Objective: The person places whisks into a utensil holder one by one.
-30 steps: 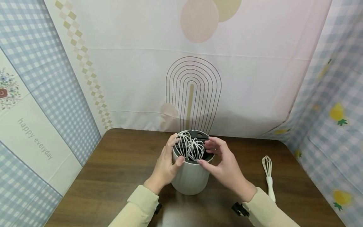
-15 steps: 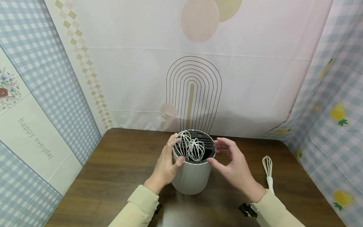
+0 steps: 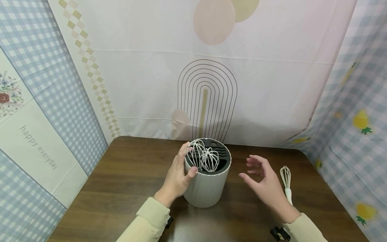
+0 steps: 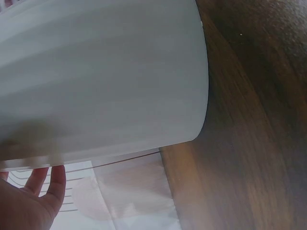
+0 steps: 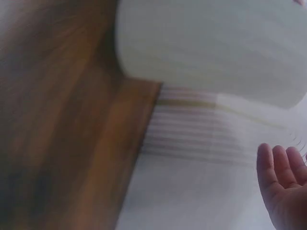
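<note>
A ribbed light-grey utensil holder (image 3: 205,191) with a black slotted insert (image 3: 223,164) stands upright at mid-table. Two white wire whisks rise from its left part: one whisk head (image 3: 196,149) at the rim, the other (image 3: 210,160) beside it. My left hand (image 3: 174,181) grips the holder's upper left side, thumb in front and fingers around behind. Their handles are hidden inside. To the right, my right hand (image 3: 269,183) hovers with fingers relaxed, holding nothing and apart from the holder. The right wrist view shows that hand (image 5: 288,184) below the holder wall (image 5: 206,48).
A smaller whisk (image 3: 286,181) lies on the brown wooden table (image 3: 136,188), right of my right hand, its handle partly covered by the arm. A patterned white cloth (image 3: 145,87) hangs behind the table, and checked blue cloths hang at both sides.
My right hand has left the holder's right rim and moved right, toward the small whisk. My left hand keeps its grip, and the holder and its whisks stay in place.
</note>
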`<move>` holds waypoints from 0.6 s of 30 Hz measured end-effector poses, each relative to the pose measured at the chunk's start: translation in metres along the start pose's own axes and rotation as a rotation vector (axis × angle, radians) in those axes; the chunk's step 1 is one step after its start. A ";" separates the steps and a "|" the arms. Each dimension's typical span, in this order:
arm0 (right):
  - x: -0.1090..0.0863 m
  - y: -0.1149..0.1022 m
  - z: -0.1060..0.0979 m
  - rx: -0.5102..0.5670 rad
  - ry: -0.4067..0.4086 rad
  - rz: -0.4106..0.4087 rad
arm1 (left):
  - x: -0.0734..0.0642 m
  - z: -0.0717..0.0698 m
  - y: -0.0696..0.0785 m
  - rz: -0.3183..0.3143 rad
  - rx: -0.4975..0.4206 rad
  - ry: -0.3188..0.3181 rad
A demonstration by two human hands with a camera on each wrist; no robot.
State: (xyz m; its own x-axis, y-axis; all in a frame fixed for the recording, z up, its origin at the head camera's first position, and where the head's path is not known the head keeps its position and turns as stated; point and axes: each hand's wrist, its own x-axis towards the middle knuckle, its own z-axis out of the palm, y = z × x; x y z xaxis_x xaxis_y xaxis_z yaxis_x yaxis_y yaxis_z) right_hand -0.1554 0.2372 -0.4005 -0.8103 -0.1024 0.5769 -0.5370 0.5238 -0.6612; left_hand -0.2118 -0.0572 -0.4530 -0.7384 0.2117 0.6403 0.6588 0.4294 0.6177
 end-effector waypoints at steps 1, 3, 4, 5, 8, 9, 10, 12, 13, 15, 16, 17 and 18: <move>-0.003 0.001 -0.002 -0.014 0.002 0.014 | 0.000 0.000 0.000 0.000 0.000 -0.001; -0.008 0.007 -0.006 -0.038 0.004 0.056 | 0.000 0.000 0.000 0.001 0.003 0.001; -0.011 0.014 -0.009 -0.053 0.004 0.072 | 0.000 0.000 0.000 0.003 0.004 0.003; -0.014 0.022 -0.011 -0.071 0.003 0.089 | 0.000 0.000 0.000 0.005 0.005 0.005; -0.023 0.050 -0.019 -0.128 -0.011 0.157 | 0.000 0.000 0.000 0.007 0.006 0.009; -0.026 0.059 -0.022 -0.149 -0.020 0.177 | 0.000 0.000 0.000 0.007 0.006 0.010; -0.029 0.067 -0.026 -0.175 -0.031 0.201 | 0.000 0.000 0.000 0.006 0.006 0.010; -0.032 0.077 -0.035 -0.220 -0.056 0.253 | 0.000 0.000 0.001 0.003 0.005 0.009; -0.034 0.082 -0.039 -0.240 -0.067 0.280 | 0.000 0.000 0.001 0.002 0.005 0.009; -0.036 0.087 -0.048 -0.277 -0.085 0.336 | 0.000 0.000 0.001 -0.001 0.005 0.007; -0.037 0.090 -0.052 -0.294 -0.094 0.364 | 0.000 0.000 0.001 -0.001 0.005 0.007; -0.038 0.092 -0.056 -0.305 -0.102 0.394 | 0.000 0.000 0.001 0.000 0.006 0.007; -0.039 0.094 -0.060 -0.318 -0.111 0.424 | 0.000 0.000 0.001 0.001 0.005 0.008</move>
State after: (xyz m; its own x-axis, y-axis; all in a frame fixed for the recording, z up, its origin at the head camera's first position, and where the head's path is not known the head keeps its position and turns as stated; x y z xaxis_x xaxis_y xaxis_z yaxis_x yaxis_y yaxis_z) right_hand -0.1603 0.3411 -0.4563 -0.9698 0.0937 0.2251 -0.0739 0.7670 -0.6374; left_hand -0.2108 -0.0569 -0.4521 -0.7366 0.2046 0.6447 0.6586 0.4340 0.6147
